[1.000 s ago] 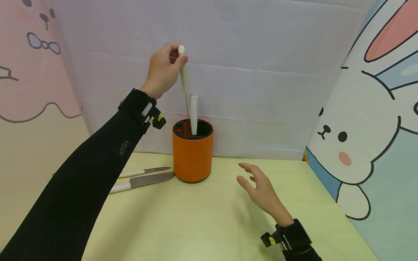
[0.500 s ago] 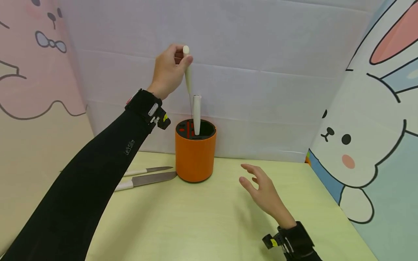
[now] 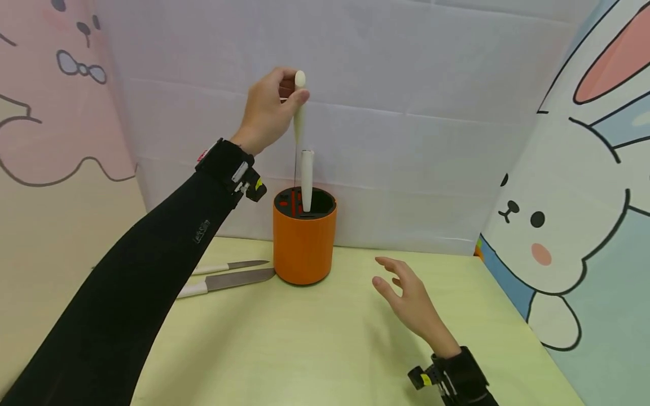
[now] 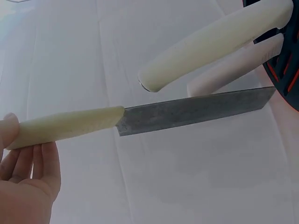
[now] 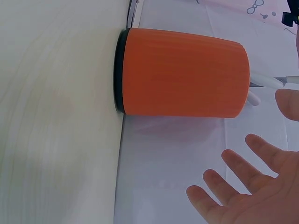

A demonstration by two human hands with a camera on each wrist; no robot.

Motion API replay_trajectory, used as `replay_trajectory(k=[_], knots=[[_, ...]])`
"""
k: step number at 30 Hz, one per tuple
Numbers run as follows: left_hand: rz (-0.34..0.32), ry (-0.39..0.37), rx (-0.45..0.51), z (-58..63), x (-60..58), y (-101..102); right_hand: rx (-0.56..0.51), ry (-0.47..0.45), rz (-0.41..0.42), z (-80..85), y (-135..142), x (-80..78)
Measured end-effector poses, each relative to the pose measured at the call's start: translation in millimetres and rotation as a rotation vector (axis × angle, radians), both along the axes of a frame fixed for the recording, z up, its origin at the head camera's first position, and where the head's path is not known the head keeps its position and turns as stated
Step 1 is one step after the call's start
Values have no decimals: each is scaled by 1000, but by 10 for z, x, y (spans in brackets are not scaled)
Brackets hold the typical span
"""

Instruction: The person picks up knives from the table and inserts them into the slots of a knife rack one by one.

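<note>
My left hand point(image 3: 271, 107) pinches a knife point(image 4: 70, 127) by the end of its cream handle, blade hanging down. The blade tip reaches the slotted black top of an orange knife block point(image 3: 304, 248), at its back edge in the head view. Two pale knife handles point(image 4: 201, 51) stick up from the block in the left wrist view; in the head view one white handle point(image 3: 307, 180) shows. My right hand point(image 3: 408, 296) is held over the table right of the block, fingers spread and holding nothing.
Two more knives lie on the table left of the block, a large one point(image 3: 238, 278) and a small one point(image 3: 246, 264), their handles partly behind my left sleeve. A white cloth wall point(image 3: 406, 169) stands right behind the block.
My left hand has moved a little right with the knife, whose blade now hangs more upright over the block. The right hand stays about where it was; the head view shifted slightly.
</note>
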State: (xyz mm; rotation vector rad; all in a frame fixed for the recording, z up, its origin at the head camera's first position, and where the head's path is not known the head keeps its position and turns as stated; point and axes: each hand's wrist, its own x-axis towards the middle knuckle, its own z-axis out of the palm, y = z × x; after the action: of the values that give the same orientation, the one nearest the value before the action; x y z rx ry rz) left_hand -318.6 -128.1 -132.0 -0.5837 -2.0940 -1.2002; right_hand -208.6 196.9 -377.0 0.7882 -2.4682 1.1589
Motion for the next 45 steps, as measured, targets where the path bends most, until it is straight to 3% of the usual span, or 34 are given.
replay_trajectory(k=[17, 30, 45], knots=[[61, -94, -40, 14, 37, -179, -6, 8, 4, -15, -17, -39], [82, -103, -24, 15, 39, -217, -8, 5, 13, 15, -51, -19], [114, -148, -106, -227, -51, -267, -11, 10, 10, 6, -61, -7]])
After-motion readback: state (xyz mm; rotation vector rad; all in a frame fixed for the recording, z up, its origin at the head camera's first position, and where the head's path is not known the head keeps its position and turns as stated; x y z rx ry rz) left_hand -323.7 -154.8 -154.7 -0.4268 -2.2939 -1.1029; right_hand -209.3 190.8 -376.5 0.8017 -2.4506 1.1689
